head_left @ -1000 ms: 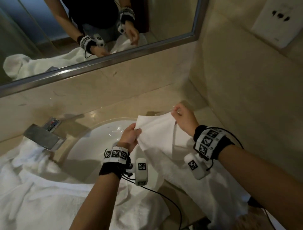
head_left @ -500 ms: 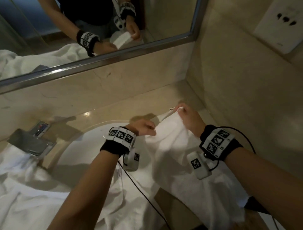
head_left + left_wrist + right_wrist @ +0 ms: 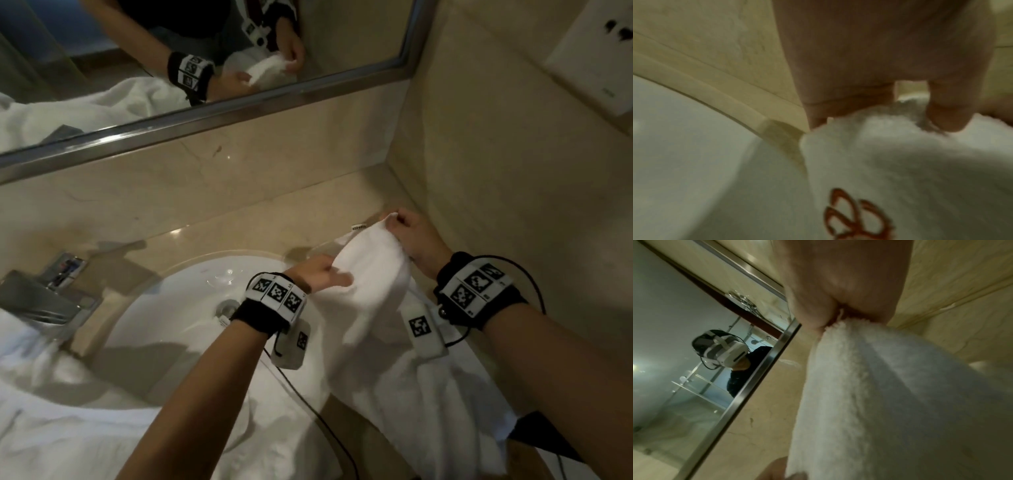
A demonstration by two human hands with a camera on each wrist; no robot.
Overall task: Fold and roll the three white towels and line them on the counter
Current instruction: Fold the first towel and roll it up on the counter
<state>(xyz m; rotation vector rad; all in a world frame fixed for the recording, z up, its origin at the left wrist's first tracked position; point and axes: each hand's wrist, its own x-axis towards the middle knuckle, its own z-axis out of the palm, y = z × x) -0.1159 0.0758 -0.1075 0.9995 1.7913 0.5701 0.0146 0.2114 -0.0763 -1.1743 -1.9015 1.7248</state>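
Early in the task; first white towel (image 3: 373,274) only being folded, nothing rolled or lined up yet.

Held up over the right part of the surface (image 3: 260,219), just right of the basin; right hand (image 3: 411,240) pinching the far corner, left hand (image 3: 318,277) gripping the nearer edge; more white towelling (image 3: 51,421) heaped at near left, number impossible to tell; sink basin (image 3: 171,325) holding only a towel edge at its near rim.

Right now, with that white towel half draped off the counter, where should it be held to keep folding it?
Keep the grip on the top edge of the white towel, coming from above. The right hand pinches its far corner by the wall; the left hand holds the edge over the sink. That edge is taut, while the rest hangs slack.
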